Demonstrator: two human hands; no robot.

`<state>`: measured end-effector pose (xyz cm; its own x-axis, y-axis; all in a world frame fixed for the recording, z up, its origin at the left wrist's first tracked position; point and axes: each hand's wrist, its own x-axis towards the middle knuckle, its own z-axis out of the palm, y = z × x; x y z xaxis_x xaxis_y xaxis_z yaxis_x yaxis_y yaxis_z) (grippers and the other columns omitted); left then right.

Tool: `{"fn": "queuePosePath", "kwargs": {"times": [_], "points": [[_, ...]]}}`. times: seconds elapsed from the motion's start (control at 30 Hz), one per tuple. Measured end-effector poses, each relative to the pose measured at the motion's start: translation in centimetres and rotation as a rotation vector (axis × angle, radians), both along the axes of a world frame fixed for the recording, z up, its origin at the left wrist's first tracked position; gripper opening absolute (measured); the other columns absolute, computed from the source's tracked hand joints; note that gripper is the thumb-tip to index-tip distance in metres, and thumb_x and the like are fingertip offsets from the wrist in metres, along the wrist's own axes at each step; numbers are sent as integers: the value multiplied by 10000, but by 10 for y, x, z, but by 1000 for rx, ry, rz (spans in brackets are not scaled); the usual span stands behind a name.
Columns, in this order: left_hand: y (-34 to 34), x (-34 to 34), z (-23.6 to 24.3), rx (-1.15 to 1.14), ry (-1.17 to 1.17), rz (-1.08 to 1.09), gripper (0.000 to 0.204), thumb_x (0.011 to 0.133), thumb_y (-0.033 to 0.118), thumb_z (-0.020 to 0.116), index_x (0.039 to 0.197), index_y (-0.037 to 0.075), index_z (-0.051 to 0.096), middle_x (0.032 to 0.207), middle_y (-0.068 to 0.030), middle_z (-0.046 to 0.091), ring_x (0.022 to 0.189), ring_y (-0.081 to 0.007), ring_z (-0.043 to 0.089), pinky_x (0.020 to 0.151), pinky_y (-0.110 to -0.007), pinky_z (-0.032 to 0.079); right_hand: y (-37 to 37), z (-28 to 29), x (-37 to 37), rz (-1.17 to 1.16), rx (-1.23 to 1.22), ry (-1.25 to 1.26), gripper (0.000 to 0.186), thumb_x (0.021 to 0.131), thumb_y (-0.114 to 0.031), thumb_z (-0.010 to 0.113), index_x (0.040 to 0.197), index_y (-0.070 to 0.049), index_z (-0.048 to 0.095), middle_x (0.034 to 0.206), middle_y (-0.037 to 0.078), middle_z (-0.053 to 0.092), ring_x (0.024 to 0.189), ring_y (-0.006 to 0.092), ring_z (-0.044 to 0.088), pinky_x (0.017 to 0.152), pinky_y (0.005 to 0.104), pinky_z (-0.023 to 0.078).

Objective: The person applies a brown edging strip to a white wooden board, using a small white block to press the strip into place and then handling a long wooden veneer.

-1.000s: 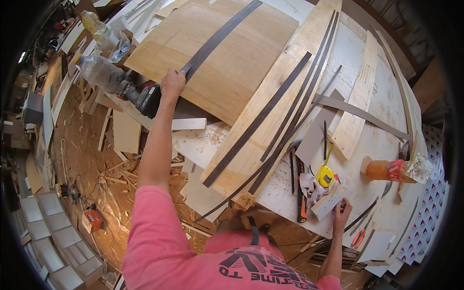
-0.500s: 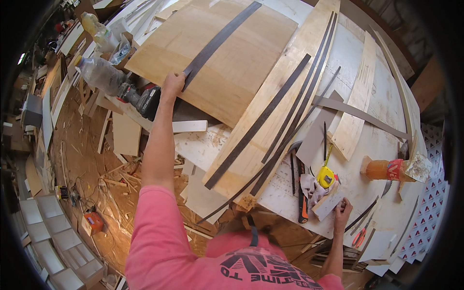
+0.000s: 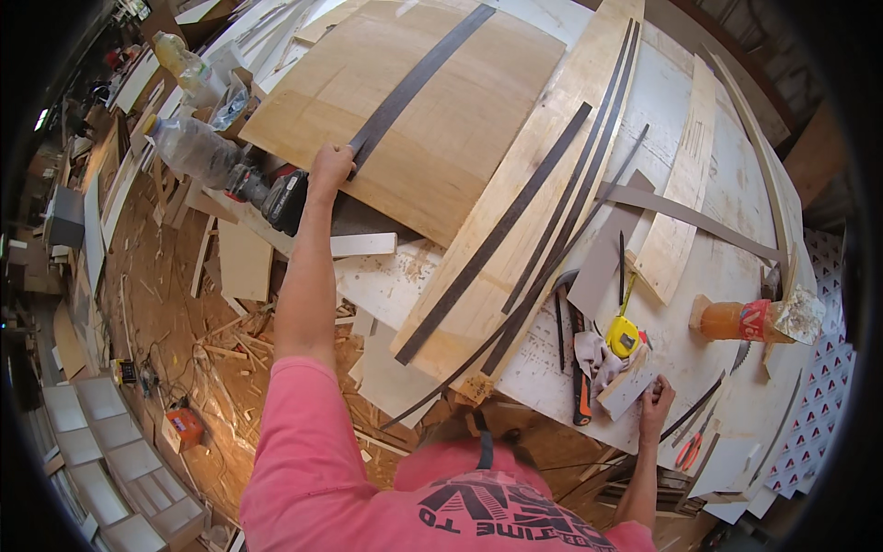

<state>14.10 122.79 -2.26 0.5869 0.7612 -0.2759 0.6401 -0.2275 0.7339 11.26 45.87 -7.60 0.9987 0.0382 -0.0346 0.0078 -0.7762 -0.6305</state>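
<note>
A dark strip [image 3: 418,83] lies across a large plywood panel [image 3: 497,120] on the table. My left hand [image 3: 330,172] is closed on the strip's near end, at the panel's front edge. Toward the front right, my right hand [image 3: 655,410] is held with curled fingers against the end of a small white offcut [image 3: 628,387]. What those fingers hold, if anything, is hidden. Beside the offcut are a yellow tape measure [image 3: 623,338], a crumpled cloth [image 3: 596,362] and a black-and-orange handled tool [image 3: 581,391].
Several dark strips [image 3: 497,230] lie along a long pale board [image 3: 566,189]. A cordless power tool [image 3: 285,201] and a plastic bottle [image 3: 193,150] sit left of my left hand. An amber bottle [image 3: 736,320] lies at the right, red-handled scissors [image 3: 689,451] nearer me. Wood scraps [image 3: 230,350] cover the floor.
The whole view has shifted slightly. Both hands keep nearly the same places, the left at the strip's end and the right by the white offcut.
</note>
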Motion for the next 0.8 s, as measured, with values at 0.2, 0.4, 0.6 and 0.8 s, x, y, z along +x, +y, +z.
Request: {"fn": "queuePosePath", "kwargs": {"times": [0.2,0.4,0.6,0.8], "points": [[9,1,-29,424,36,6,283,819,268,577,913,3,609,755,-133,662,710,-225,649,659,-351,491,-11,-7,1,15,-25,-23,435,844,-94,597,1259,-25,487,1019,71,435,801,135,473,730,263,459],[15,3,41,-112,-337,-35,141,849,159,619,884,22,615,668,-39,615,559,-104,566,521,-256,436,-7,-5,1,13,43,-14,417,863,-100,594,1260,-27,487,997,61,428,772,118,473,710,251,462],[-17,45,192,-31,-583,-168,120,878,191,629,907,74,619,712,26,630,614,-57,569,674,-224,483,-7,0,-1,-11,27,-2,425,856,-96,594,1260,-21,486,1018,82,452,788,142,482,716,261,454],[-38,70,226,-70,-819,-70,100,887,159,618,880,59,624,723,-22,658,624,-90,616,649,-237,529,14,18,2,-57,58,35,437,843,-98,604,1256,-17,487,1009,95,458,783,157,471,719,272,444]]}}
